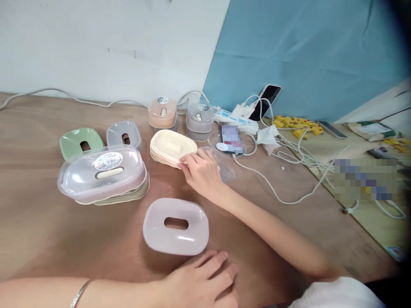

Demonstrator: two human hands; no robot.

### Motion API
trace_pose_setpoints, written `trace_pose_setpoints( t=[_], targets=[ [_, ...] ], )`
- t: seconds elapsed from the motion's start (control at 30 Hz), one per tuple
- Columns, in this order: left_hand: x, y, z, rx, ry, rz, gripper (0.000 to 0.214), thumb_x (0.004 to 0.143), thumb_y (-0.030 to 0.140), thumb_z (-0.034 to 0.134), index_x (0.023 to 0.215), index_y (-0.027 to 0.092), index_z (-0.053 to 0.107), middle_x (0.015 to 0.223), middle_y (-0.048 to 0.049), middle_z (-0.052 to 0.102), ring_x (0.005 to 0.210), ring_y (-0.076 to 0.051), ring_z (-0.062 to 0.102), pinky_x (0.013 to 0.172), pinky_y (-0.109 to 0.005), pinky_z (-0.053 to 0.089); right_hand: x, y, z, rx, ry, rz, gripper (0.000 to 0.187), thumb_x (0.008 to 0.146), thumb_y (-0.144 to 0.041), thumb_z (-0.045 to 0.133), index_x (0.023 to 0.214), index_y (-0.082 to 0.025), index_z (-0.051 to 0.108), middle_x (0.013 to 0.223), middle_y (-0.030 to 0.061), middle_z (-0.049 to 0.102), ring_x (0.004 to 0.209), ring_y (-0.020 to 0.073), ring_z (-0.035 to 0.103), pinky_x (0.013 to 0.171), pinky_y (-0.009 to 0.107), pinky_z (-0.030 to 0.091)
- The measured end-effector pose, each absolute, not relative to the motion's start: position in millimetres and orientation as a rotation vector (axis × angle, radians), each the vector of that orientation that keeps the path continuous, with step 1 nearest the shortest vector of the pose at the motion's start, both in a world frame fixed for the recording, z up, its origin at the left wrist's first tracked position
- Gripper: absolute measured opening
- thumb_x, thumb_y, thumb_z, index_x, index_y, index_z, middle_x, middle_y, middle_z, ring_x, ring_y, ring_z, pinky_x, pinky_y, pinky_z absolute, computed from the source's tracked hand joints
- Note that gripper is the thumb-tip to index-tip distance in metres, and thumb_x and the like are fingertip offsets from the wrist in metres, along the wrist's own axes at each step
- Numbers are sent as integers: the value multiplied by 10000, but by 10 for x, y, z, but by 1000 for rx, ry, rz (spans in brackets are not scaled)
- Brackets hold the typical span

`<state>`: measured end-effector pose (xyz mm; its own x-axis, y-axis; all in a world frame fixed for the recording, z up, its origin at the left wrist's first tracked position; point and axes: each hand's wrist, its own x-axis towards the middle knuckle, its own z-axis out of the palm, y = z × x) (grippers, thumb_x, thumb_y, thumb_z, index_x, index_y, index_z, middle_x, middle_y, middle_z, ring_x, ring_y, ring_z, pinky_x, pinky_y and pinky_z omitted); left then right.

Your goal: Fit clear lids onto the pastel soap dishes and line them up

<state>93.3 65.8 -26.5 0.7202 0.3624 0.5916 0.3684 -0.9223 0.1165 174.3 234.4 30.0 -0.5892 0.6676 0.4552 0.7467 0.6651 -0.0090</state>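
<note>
My right hand (201,172) reaches across the wooden table (38,214) and its fingertips pinch the near edge of a cream oval soap-dish stack (171,146). A clear plastic lid (228,167) lies under and behind that hand. My left hand (205,280) rests flat on the table at the bottom, fingers stretched out, holding nothing; a thin bracelet is on its wrist. Just beyond its fingers lies a translucent pinkish oval tray with a slot (176,226). To the left stands a larger stack topped by a clear lidded box (102,172).
A green tray (81,142) and a grey tray (123,134) lie at the back left. A peach box (162,112) and a clear box (199,116) stand by the wall. A power strip (236,118), phone (265,102), white cables (298,156) and yellow blocks (297,124) crowd the right.
</note>
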Motion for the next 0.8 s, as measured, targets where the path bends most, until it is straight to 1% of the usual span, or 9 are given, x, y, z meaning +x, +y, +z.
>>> trace_pose_setpoints(
  t=[0.1,0.23,0.3,0.47,0.57,0.63,0.73,0.8],
  targets=[
    [962,663,-266,-2884,-608,-1033,112,897,217,542,984,170,596,1122,-74,618,1044,-245,583,959,-356,382,1805,2174,321,-1010,-2410,-221,171,903,-202,489,791,-170,614,758,52,695,742,223,503,677,346,318],
    [994,658,-281,-2847,-625,-1085,82,866,213,584,933,169,603,1065,-69,639,1002,-245,596,956,-354,379,1946,1849,321,-896,-2395,-89,144,877,-190,532,752,-163,598,700,20,666,683,184,457,651,320,304],
    [996,656,-293,-2835,-618,-1091,85,861,223,596,925,167,604,1060,-71,641,1007,-253,595,955,-352,376,2008,1729,300,-878,-2415,-66,131,873,-167,530,767,-156,605,685,21,650,681,180,440,644,315,297],
    [1000,672,-315,-2832,-594,-1065,120,880,246,584,984,187,595,1085,-61,637,1036,-244,581,977,-344,355,2096,1622,263,-895,-2441,-48,142,885,-141,499,827,-144,628,680,32,627,690,185,423,638,317,302],
    [1018,666,-335,-2801,-654,-1114,68,878,226,584,936,196,603,1060,-27,646,1011,-212,583,967,-315,363,2125,1564,270,-897,-2432,22,173,894,-232,508,961,-131,631,754,55,627,711,190,431,653,324,335],
    [1027,641,-376,-2815,-683,-1080,55,890,204,560,898,190,612,1066,-16,645,969,-183,588,909,-282,405,2144,1503,275,-842,-2427,112,284,873,-338,532,1042,-123,613,868,89,622,782,208,460,705,351,377],
    [1037,591,-487,-3022,-666,-824,110,912,191,525,913,186,634,1077,-27,646,875,-153,607,782,-245,466,2163,1415,265,-650,-2464,244,432,831,-490,547,1073,-135,595,1030,126,590,935,250,486,796,409,407],
    [1059,579,-573,-3193,-632,-669,125,921,211,523,946,207,646,1058,-26,650,863,-151,617,771,-243,488,2164,1378,243,-549,-2535,282,518,807,-575,546,1101,-150,582,1111,135,569,1040,287,467,851,448,407]
  ],
)
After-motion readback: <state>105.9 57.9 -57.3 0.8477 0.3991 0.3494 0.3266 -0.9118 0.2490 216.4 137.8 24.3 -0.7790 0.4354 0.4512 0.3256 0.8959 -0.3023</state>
